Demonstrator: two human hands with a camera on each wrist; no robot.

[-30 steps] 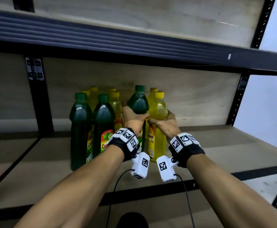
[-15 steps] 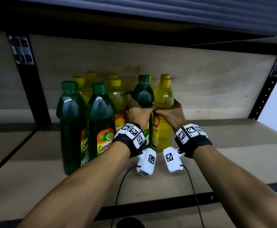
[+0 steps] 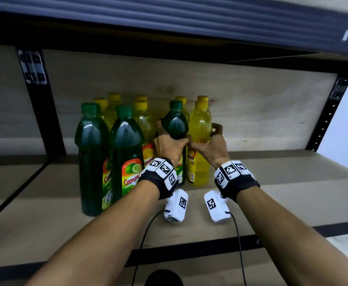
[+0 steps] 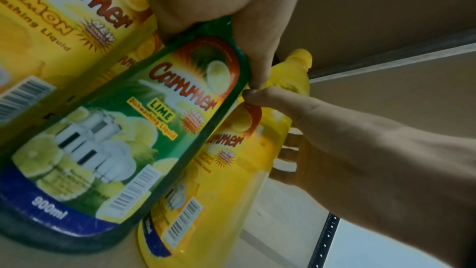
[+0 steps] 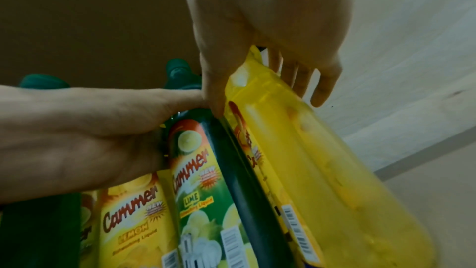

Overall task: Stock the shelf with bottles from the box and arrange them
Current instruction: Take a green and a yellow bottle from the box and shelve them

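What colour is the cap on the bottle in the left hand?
Dark green, matching the green bottle the left hand grips; clearest in the head view.

In the head view the left hand (image 3: 170,146) covers the label of the dark green plastic lime bottle (image 3: 175,125), and the right hand (image 3: 209,146) hides the waist of the clear yellow plastic lemon bottle (image 3: 199,129). The rear yellow-capped bottles (image 3: 141,100) show little but caps. Both wrist views cut off the bottle bases, and the lemon bottle's label (image 5: 247,142) blurs in the right wrist view
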